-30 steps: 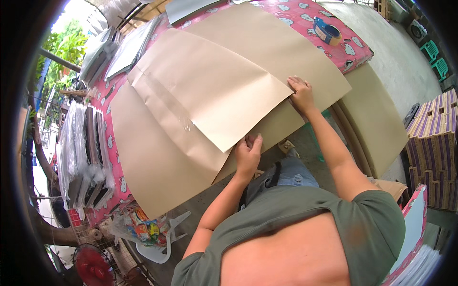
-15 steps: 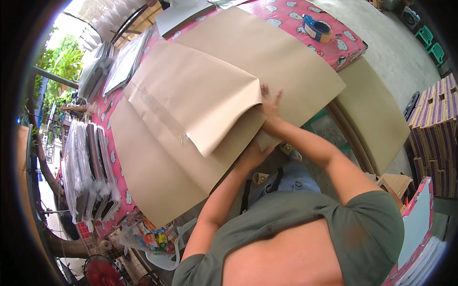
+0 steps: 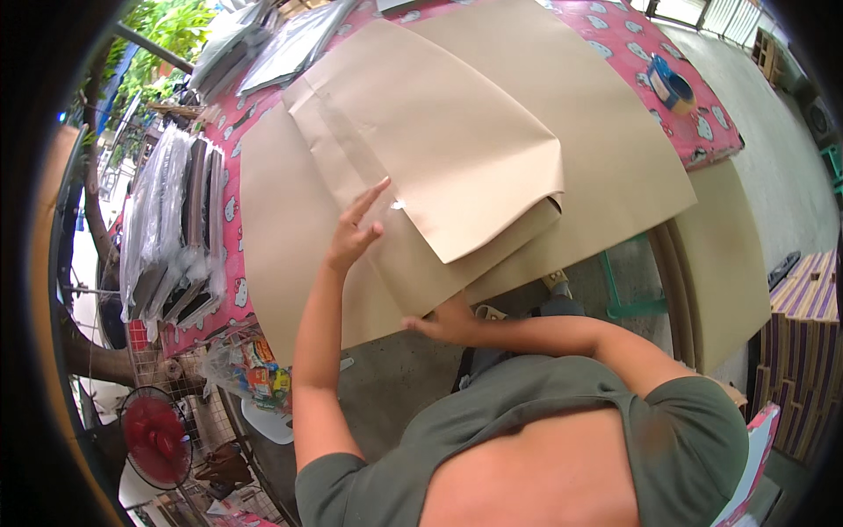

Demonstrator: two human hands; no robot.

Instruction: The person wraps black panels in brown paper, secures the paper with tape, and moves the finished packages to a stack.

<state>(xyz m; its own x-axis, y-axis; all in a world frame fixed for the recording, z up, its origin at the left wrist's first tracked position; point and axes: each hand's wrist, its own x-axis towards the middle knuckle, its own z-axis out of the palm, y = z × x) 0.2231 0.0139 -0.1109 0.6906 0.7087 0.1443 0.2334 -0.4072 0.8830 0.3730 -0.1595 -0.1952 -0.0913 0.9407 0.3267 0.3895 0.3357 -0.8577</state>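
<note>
A large brown kraft paper wrap (image 3: pixel 439 123) lies folded over on itself on the table, with a strip of clear tape (image 3: pixel 351 145) along its left seam. Its right end bulges up in a loose flap, and a bit of something dark shows inside. Over the lower end of the tape, my left hand (image 3: pixel 354 233) is open, fingers stretched and thumb apart, holding nothing. My right hand (image 3: pixel 450 321) is at the wrap's near edge. Its thumb points left, while the paper hides the other fingers. Flat brown sheets (image 3: pixel 615 167) lie beneath the wrap.
A pink patterned cloth (image 3: pixel 615 39) covers the table. A blue tape dispenser (image 3: pixel 672 85) sits at the far right. Plastic-wrapped flat packs (image 3: pixel 171 228) stand at the left edge. More brown sheets (image 3: pixel 724 255) lean at the right, near stacked cardboard (image 3: pixel 803 342). A red fan (image 3: pixel 156 436) stands lower left.
My left hand has moved from the near edge up to the tape seam. My right hand has come down from the right flap to the near edge. The view has shifted.
</note>
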